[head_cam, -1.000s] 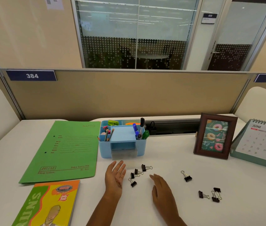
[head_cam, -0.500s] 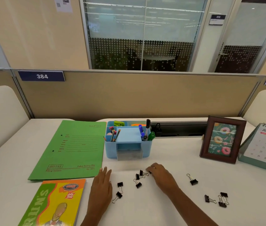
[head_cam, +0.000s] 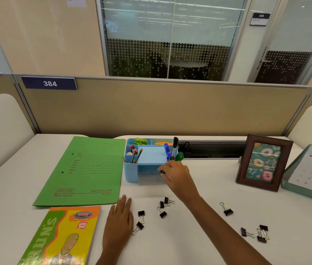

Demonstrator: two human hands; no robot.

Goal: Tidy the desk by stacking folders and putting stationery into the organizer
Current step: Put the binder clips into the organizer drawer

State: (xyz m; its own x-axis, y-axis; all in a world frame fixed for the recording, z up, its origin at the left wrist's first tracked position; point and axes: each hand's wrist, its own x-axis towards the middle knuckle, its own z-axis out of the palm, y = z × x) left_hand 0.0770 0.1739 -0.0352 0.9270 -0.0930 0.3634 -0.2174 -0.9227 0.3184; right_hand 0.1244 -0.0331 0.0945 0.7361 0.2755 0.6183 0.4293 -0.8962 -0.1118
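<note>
We are working over the desk (head_cam: 199,245), white, with most of the clutter along the near half. The green folder (head_cam: 82,171) is lying flat at left, and the book (head_cam: 61,236) is sitting just in front of it, touching or nearly touching its near edge, not stacked. The organizer (head_cam: 130,173), blue, is standing just right of the folder with pens and markers already upright in its side slots.

Our right hand (head_cam: 178,178) is reaching to the organizer's front, fingers pinched narrow on something small and dark, probably a clip (head_cam: 162,171), though it is mostly hidden by the fingertips. Our left hand (head_cam: 119,219) is resting flat and spread on the desk, holding nothing, just beside two clips (head_cam: 140,219).

We are judging the step as dropping this clip into the small front drawer or tray under the blue top. To do it well we are keeping the pinch tight until the clip is clear over the opening, then letting go low so it is not bouncing out. If it is a drawer, the left hand could be steadying the organizer, since it is light and may slide back.

Loose clips are lying well apart: three clips (head_cam: 163,207) in a bunch near the middle, one clip (head_cam: 227,210) alone to the right, a right group (head_cam: 256,232) nearer the edge. We are thinking of taking the middle bunch next, several at once if the pinch allows.
</note>
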